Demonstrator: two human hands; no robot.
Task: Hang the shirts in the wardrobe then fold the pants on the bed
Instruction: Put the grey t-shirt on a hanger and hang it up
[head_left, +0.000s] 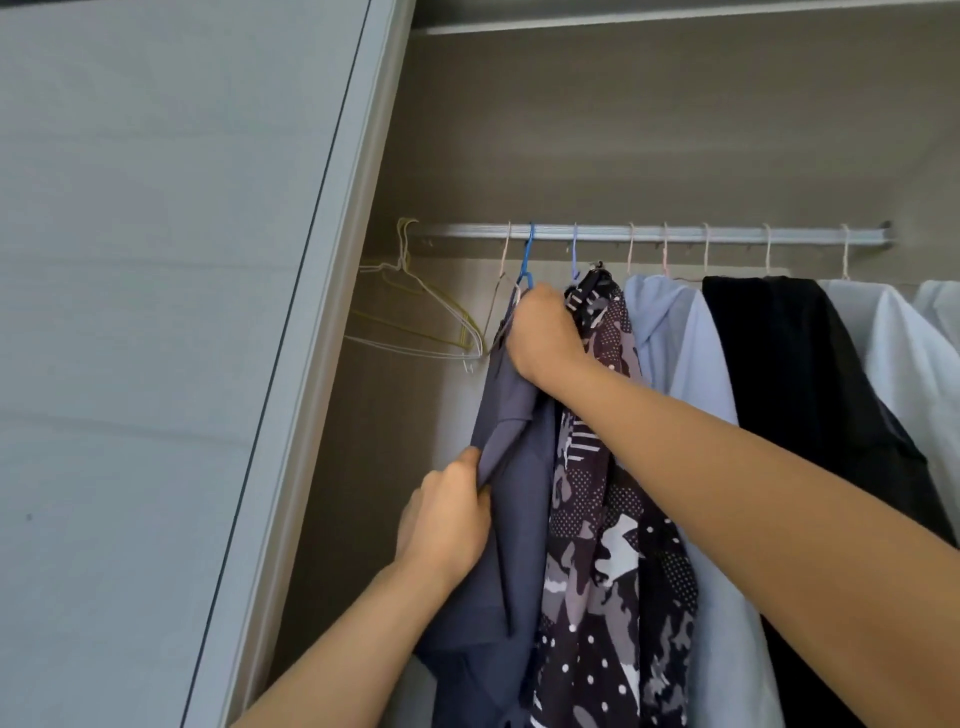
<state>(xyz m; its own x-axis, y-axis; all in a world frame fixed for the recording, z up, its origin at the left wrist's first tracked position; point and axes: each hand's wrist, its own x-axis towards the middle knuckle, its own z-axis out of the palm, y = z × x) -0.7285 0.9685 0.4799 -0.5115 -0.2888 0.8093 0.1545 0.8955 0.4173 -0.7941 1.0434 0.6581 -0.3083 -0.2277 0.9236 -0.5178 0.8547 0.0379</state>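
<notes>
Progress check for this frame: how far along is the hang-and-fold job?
Done: a patterned shirt, a light blue shirt and others hang on the rail. In hand: the grey-blue shirt, its blue hanger hooked on the rail; the right hand grips its top, the left hand pinches its fabric lower. Left: folding pants; no pants or bed in view.

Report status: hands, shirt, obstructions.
Right hand grips slate-blue shirt at collar, left hand pinches its edge. Blue plastic hanger hooked on silver rail. Dark camouflage-patterned shirt close alongside.

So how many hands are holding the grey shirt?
2: the right hand up by the blue hanger, the left hand pinching the grey shirt lower down.
</notes>
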